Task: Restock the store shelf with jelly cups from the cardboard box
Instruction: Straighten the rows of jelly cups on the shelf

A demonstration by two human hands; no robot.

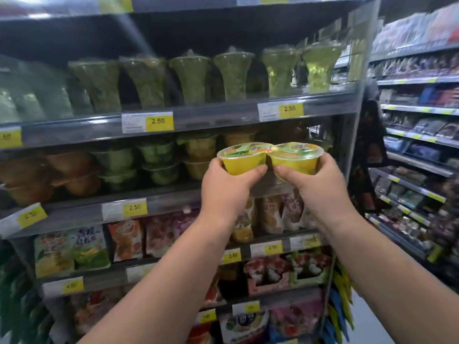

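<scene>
My left hand (231, 189) grips one jelly cup (242, 158), fingers curled under its base; right hand (320, 187) grips a 2nd cup (295, 158) the same way. Both are upright, rims touching, held up near the shelf (173, 198), prob. to slot in beside the stacked cups (198, 155).
</scene>
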